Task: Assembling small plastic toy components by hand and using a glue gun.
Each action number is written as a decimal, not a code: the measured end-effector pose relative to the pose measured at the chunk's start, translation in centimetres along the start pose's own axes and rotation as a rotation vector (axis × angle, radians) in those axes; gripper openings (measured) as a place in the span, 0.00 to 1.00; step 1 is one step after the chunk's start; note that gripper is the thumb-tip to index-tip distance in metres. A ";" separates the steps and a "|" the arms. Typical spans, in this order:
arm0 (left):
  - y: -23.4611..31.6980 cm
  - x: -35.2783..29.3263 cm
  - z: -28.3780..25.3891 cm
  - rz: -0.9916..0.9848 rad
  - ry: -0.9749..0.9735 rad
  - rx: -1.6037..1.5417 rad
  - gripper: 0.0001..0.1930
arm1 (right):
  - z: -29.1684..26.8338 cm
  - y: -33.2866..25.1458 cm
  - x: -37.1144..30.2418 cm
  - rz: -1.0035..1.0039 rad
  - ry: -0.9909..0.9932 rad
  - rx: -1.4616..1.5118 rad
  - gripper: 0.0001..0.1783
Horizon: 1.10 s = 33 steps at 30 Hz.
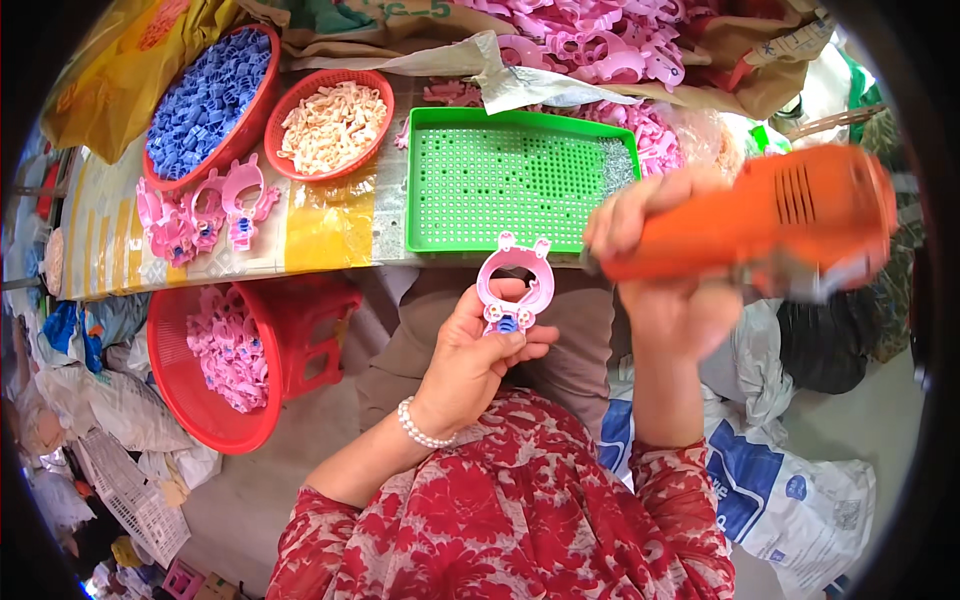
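Observation:
In my left hand (478,350) I hold a pink plastic ring-shaped part (541,290) by its lower end, where a small blue piece (507,324) is fitted. The ring's round opening faces up, in front of my lap. My right hand (640,225) is closed around an orange power drill (745,222), off to the right of the pink part. The tool is slightly blurred, and its front end points left. Just beyond the pink part lies a green perforated tray (410,190), with small silvery screws (617,165) gathered at its right end.
Red baskets hold blue pieces (205,105) and cream pieces (335,125) at the back left. Several pink parts with blue pieces (205,212) lie on the table. A larger red basket (260,425) of pink parts stands below. Pink parts (600,40) are heaped at the back.

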<state>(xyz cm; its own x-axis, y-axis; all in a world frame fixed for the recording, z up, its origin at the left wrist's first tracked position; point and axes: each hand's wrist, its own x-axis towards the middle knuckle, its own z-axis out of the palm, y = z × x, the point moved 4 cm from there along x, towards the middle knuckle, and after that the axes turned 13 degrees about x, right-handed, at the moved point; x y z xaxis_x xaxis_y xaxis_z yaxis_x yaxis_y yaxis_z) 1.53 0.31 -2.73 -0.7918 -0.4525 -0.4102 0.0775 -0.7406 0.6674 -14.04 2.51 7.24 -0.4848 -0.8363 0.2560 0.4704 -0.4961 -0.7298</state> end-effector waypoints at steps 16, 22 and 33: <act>-0.1 -0.7 -0.9 -0.005 -0.117 0.058 0.19 | -7.9 -3.7 12.7 -0.309 0.253 -1.016 0.28; 0.3 -0.5 -1.3 0.007 -0.114 0.131 0.21 | -8.2 -3.9 12.4 -0.165 0.241 -1.023 0.28; 1.2 -0.3 -1.2 0.117 -0.036 0.208 0.22 | -11.5 -4.6 9.3 -0.298 0.361 -0.992 0.12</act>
<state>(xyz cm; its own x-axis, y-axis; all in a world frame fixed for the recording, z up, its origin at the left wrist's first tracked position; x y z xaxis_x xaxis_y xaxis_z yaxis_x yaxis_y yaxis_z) 2.58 -1.03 -2.54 -0.8062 -0.5085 -0.3024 0.0465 -0.5641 0.8244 -29.16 -0.27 5.70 -0.7444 -0.5159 0.4240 -0.4252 -0.1234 -0.8966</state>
